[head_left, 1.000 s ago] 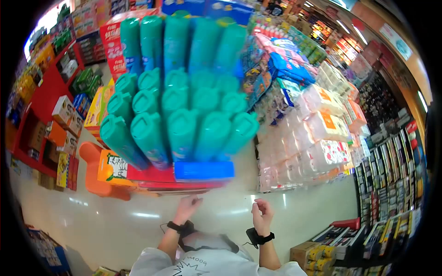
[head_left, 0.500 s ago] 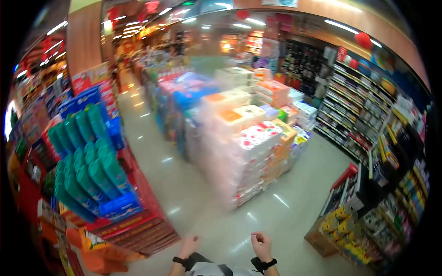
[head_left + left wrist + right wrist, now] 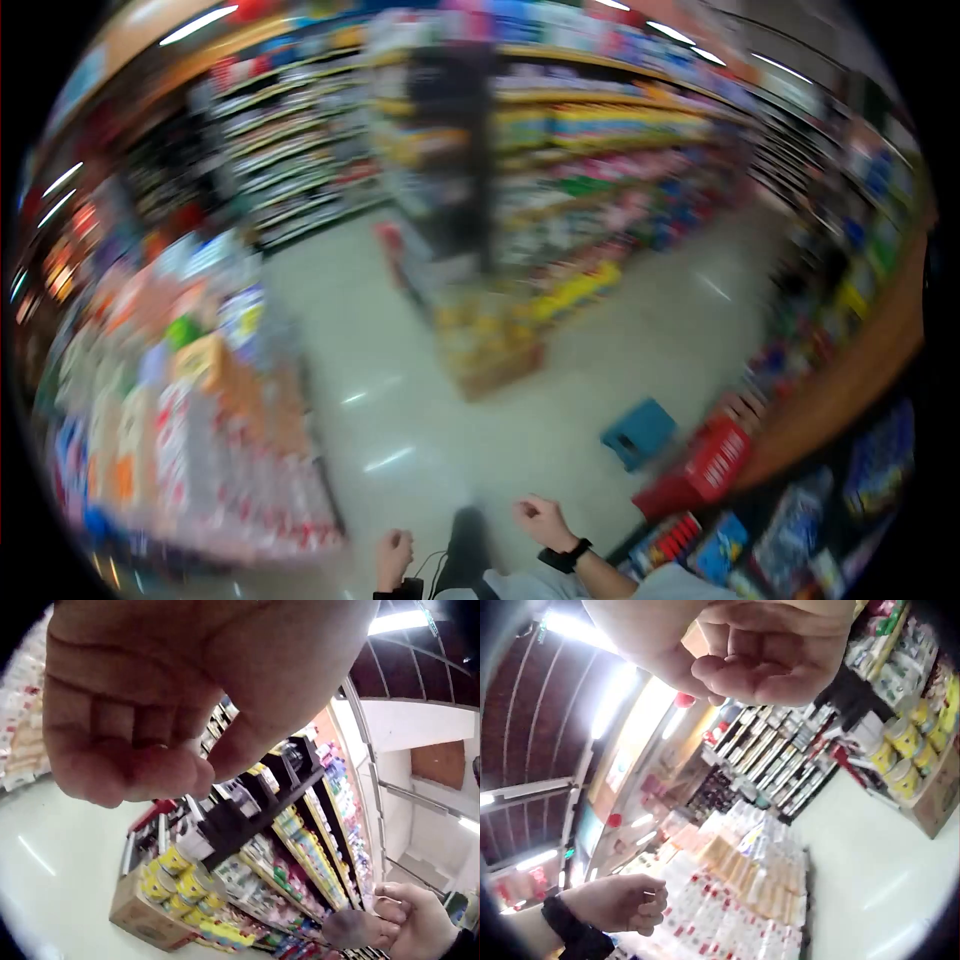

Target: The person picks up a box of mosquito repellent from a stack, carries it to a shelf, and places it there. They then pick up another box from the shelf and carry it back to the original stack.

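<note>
Both hands hang in front of the body over the pale floor, holding nothing. The left hand is low in the head view, its fingers loosely curled. Further right is the right hand, slightly higher, also loosely curled. Close up in the left wrist view, the left palm has bent fingers with nothing between them. The right palm looks much the same in its own wrist view. Nearest the left hand stands a stack of wrapped tissue packs, apart from it.
A shelf end with yellow cans in a carton stands ahead, beside long stocked shelves. A teal stool is on the floor to the right, near a red box and a counter with wooden edging.
The view has swung right, away from the green bottles; the tissue stack is now at left and the shelves are ahead. Both hands stay low and hold nothing.
</note>
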Demonstrator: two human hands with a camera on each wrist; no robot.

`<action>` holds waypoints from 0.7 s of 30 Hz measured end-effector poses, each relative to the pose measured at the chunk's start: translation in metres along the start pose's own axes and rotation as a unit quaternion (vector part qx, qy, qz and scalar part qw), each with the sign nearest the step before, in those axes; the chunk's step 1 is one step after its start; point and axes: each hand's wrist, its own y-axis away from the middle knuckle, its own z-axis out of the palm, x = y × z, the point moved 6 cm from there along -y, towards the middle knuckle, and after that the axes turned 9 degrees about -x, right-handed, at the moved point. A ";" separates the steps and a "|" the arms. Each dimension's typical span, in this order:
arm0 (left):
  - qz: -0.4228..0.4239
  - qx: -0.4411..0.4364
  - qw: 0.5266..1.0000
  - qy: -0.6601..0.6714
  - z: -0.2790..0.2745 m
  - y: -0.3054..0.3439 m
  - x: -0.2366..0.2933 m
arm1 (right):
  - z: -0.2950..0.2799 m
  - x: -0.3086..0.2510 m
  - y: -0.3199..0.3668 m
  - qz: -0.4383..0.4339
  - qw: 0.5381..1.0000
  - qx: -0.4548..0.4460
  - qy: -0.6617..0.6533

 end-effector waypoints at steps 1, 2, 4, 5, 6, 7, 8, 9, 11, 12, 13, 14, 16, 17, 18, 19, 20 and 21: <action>0.004 -0.035 0.999 -0.010 0.018 -0.026 0.014 | -0.017 -0.007 -0.006 0.009 0.999 0.029 0.011; 0.006 -0.060 0.998 -0.017 0.035 -0.047 0.029 | -0.033 -0.011 -0.014 0.015 0.999 0.047 0.022; 0.036 -0.139 0.989 -0.025 0.073 -0.077 0.066 | -0.060 0.001 -0.028 0.055 0.995 0.080 0.016; 0.052 -0.170 0.984 -0.027 0.089 -0.091 0.088 | -0.073 0.006 -0.039 0.069 0.994 0.089 0.010; 0.048 -0.200 0.978 -0.030 0.102 -0.106 0.108 | -0.084 0.015 -0.053 0.094 0.992 0.081 0.037; 0.068 -0.233 0.968 -0.065 0.112 -0.133 0.116 | -0.095 0.021 -0.071 0.090 0.990 0.089 0.055; 0.043 -0.231 0.971 -0.041 0.123 -0.175 0.099 | -0.105 0.027 -0.088 0.087 0.988 0.101 0.072; 0.014 -0.231 0.973 -0.016 0.138 -0.212 0.087 | -0.116 0.028 -0.098 0.090 0.985 0.113 0.091; 0.030 -0.251 0.967 0.009 0.154 -0.255 0.117 | -0.147 -0.012 -0.122 0.090 0.977 0.129 0.143; 0.034 -0.256 0.966 0.025 0.162 -0.279 0.134 | -0.164 -0.026 -0.137 0.105 0.975 0.125 0.152; 0.070 -0.274 0.959 0.009 0.173 -0.295 0.157 | -0.178 -0.032 -0.149 0.114 0.973 0.113 0.164; 0.061 -0.275 0.959 0.010 0.185 -0.314 0.168 | -0.189 -0.018 -0.158 0.151 0.971 0.114 0.145; 0.042 -0.281 0.959 -0.016 0.207 -0.345 0.192 | -0.211 0.001 -0.163 0.116 0.961 0.160 0.191; 0.047 -0.297 0.954 -0.017 0.219 -0.360 0.203 | -0.220 0.006 -0.163 0.093 0.954 0.186 0.215; 0.052 -0.314 0.948 -0.016 0.231 -0.375 0.210 | -0.227 0.008 -0.160 0.109 0.956 0.203 0.182; 0.054 -0.331 0.942 -0.014 0.245 -0.386 0.220 | -0.237 0.008 -0.159 0.147 0.953 0.186 0.188; 0.048 -0.352 0.934 -0.035 0.259 -0.397 0.229 | -0.245 0.007 -0.157 0.187 0.949 0.168 0.192; 0.058 -0.363 0.930 -0.028 0.271 -0.396 0.246 | -0.255 0.012 -0.156 0.227 0.942 0.148 0.195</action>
